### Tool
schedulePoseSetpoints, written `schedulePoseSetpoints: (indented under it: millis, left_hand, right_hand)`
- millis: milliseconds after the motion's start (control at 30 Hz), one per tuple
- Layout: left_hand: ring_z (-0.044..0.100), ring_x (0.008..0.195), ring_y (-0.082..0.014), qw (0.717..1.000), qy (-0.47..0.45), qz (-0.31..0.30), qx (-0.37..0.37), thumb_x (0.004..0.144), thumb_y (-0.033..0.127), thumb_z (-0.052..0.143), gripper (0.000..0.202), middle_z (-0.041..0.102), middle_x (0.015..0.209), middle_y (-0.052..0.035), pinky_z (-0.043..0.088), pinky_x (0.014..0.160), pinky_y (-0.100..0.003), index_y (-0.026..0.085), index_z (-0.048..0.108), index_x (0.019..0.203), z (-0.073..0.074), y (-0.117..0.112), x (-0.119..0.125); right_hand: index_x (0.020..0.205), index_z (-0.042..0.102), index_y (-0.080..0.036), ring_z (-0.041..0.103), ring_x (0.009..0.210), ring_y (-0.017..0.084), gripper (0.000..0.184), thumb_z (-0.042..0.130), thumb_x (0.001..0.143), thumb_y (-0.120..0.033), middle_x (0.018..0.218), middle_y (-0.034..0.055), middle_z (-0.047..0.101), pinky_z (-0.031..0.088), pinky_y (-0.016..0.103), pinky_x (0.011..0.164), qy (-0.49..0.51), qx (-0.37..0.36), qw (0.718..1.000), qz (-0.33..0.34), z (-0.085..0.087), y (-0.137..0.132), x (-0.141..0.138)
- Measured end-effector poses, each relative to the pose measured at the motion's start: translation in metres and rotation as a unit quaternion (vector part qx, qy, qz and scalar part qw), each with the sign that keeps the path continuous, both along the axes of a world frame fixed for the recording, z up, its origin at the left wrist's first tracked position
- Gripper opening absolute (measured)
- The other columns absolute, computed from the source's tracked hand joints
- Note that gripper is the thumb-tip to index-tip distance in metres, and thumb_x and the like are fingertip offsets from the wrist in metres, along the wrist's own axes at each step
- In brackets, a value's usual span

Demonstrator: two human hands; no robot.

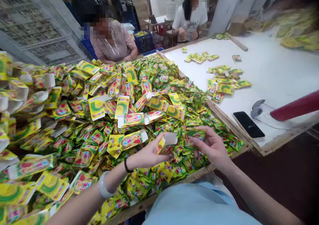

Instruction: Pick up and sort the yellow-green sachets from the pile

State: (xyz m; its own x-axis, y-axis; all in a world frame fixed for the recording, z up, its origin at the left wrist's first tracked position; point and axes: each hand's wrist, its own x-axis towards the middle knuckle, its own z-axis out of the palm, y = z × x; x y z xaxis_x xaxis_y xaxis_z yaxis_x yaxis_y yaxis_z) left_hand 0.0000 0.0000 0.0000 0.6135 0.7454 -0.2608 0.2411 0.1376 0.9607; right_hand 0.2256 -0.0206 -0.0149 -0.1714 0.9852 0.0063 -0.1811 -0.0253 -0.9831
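Note:
My left hand (149,155) pinches a small open yellow carton (166,142) with a white flap, held above the pile. My right hand (211,147) is closed on a few small green sachets (195,133), right beside the carton's open end. Both hands hover over a big heap of green sachets and yellow cartons (112,112) that covers the table in front of me.
A wooden rail (224,118) divides the heap from a white table (274,69) with scattered sachets (221,80), a black phone (248,124), a clear item and a red object (296,107). Two people sit at the far side. Wire racks stand at the back left.

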Motion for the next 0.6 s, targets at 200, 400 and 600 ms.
schedulePoseSetpoints:
  millis: [200,400,600]
  left_hand:
    - [0.053,0.088,-0.0185,0.999,0.030,0.021,-0.020,0.068,0.026,0.069,0.044,0.060,0.096,-0.0038,0.044,0.079,-0.030,0.014,0.054,0.108,-0.017,-0.036,0.022]
    - [0.053,0.073,-0.0131,0.996,0.034,0.072,-0.045,0.068,0.016,0.062,0.046,0.060,0.090,-0.0001,0.044,0.071,-0.026,0.016,0.053,0.113,-0.033,-0.064,0.028]
    - [0.053,0.098,-0.0193,0.996,0.039,0.075,-0.017,0.065,0.018,0.066,0.061,0.057,0.114,-0.0031,0.042,0.088,-0.030,0.022,0.045,0.122,-0.037,-0.073,0.026]
  right_hand:
    - [0.100,0.058,-0.022,0.058,0.088,0.017,0.020,0.055,0.083,-0.010,0.097,0.0058,0.055,0.052,0.032,0.077,-0.225,0.250,0.938,0.088,0.006,0.006,-0.013]
    - [0.108,0.057,-0.021,0.057,0.098,0.018,0.030,0.046,0.085,-0.007,0.116,0.0100,0.048,0.050,0.030,0.081,-0.390,0.209,0.855,0.271,0.024,-0.017,-0.004]
    - [0.094,0.059,-0.020,0.050,0.114,0.021,0.010,0.051,0.088,-0.022,0.128,0.0115,0.046,0.045,0.037,0.093,-0.356,0.162,0.898,0.201,0.002,-0.014,0.012]
